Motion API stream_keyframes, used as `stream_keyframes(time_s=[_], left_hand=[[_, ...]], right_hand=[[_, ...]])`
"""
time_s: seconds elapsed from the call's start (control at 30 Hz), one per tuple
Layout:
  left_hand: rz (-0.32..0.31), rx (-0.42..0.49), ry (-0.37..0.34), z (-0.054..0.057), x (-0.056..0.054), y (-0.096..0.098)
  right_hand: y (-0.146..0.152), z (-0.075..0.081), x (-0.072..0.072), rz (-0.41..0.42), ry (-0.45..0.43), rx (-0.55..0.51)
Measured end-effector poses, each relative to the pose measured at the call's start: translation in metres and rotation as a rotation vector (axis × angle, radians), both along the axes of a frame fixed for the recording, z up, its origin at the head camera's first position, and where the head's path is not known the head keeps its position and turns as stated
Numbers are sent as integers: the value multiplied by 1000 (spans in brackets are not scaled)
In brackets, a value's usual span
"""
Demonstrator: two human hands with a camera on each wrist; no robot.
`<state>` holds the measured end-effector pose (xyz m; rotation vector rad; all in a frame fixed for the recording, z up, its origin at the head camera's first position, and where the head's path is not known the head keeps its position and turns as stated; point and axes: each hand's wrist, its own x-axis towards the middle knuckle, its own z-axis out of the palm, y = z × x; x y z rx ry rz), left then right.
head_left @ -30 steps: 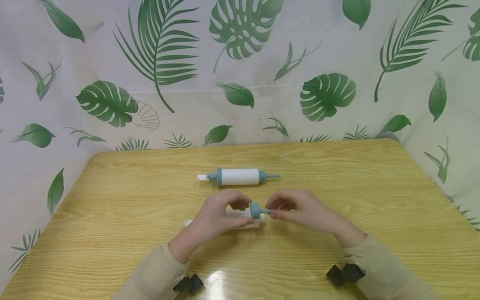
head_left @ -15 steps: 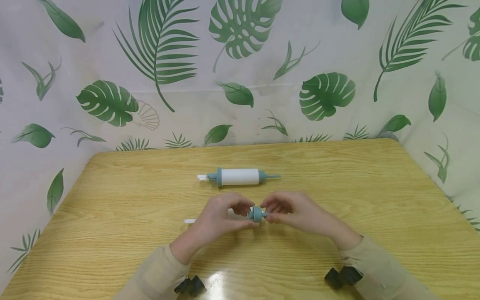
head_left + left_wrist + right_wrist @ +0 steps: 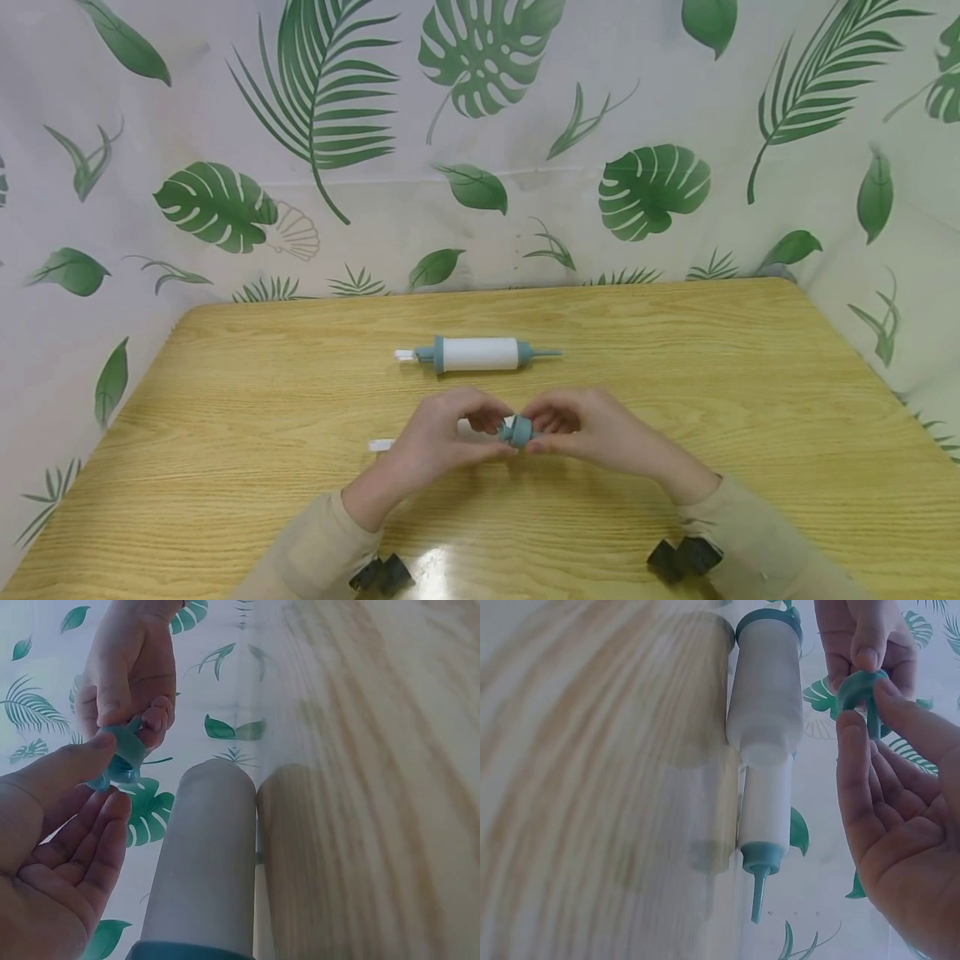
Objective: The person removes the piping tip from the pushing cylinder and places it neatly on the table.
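Between my two hands, above the table, is a teal nozzle cap (image 3: 522, 430) with a thin spout. My right hand (image 3: 600, 429) pinches it by thumb and fingertips from the spout side, and the spout is mostly hidden there. From the other side my left hand (image 3: 438, 429) pinches its wide end, where a smaller teal part (image 3: 100, 782) shows. Under the left hand a white syringe barrel (image 3: 202, 855) with a teal collar (image 3: 769, 619) lies on the table. Its white plunger handle (image 3: 380, 445) sticks out to the left; the hand hides much of the barrel in the head view.
Farther back lies an assembled white and teal syringe (image 3: 480, 354), its thin nozzle (image 3: 546, 352) pointing right. The wooden table (image 3: 262, 358) meets a leaf-printed cloth (image 3: 555, 200) behind it. Each sleeve carries a black wrist camera (image 3: 684, 558).
The right hand has moved left toward the left hand, bringing the nozzle cap with it. The cap has turned and tilted, and a smaller teal part now shows at its wide end.
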<state>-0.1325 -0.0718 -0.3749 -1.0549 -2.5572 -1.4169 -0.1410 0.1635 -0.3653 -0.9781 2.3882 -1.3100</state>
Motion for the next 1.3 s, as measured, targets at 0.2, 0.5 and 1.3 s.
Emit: stream_keyframes(time_s=[0.2,0.5,1.3], left_hand=[[-3,28,-3,0,-1,0],[-13,29,15,2,-1,1],[110,-18,-40,3,-8,16]], right_hand=[[1,-1,-1,6,-10,-23],[1,0,-1,15,1,-22],[40,22,-21,-13,86,198]])
